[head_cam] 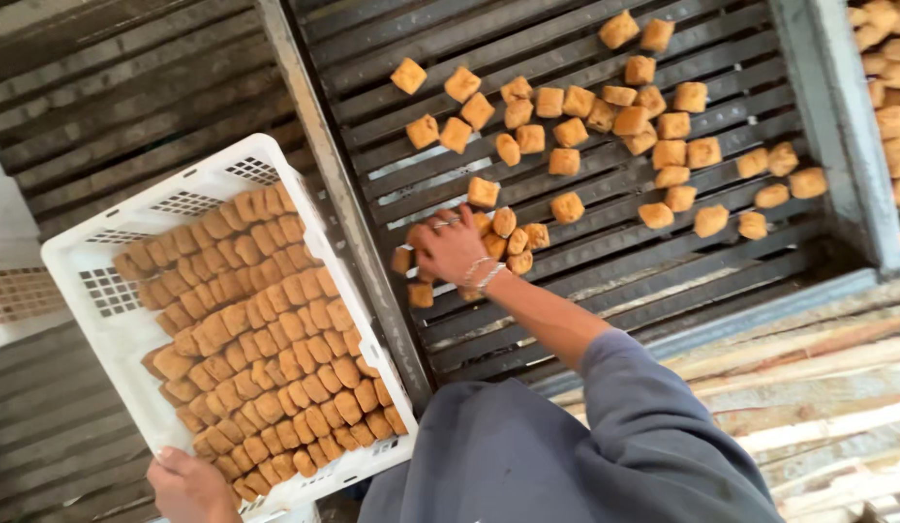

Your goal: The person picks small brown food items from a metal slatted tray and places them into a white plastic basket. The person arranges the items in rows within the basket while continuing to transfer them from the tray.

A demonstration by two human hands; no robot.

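Golden-brown fried cubes (566,136), rough-skinned and roughly square, lie scattered over the dark slatted metal rack (605,261), and that rack is the landmark for everything else here. My right hand (450,247) reaches out over the rack's near left part, knuckles up, fingers curled down onto a small clump of the cubes; I cannot tell whether they are closed around one or just pressing on the pile. There are rings on the fingers and thin silver bangles (482,273) at the wrist, and my grey sleeve (643,407) runs back from the forearm toward the rack's near edge.

Left of the rack, past its grey metal frame bar (343,213), sits a white perforated plastic crate (130,320), tilted, filled with cubes of the same kind packed edge-on in tight curving rows. My left hand (188,484) grips the crate's near rim, fingers closed on the plastic.

Most of the loose cubes lie toward the rack's far middle and right, spaced apart or just touching. Beyond the rack's right frame, more of the cubes (890,87) are heaped together. On the near side of the rack run pale wooden planks (818,387).
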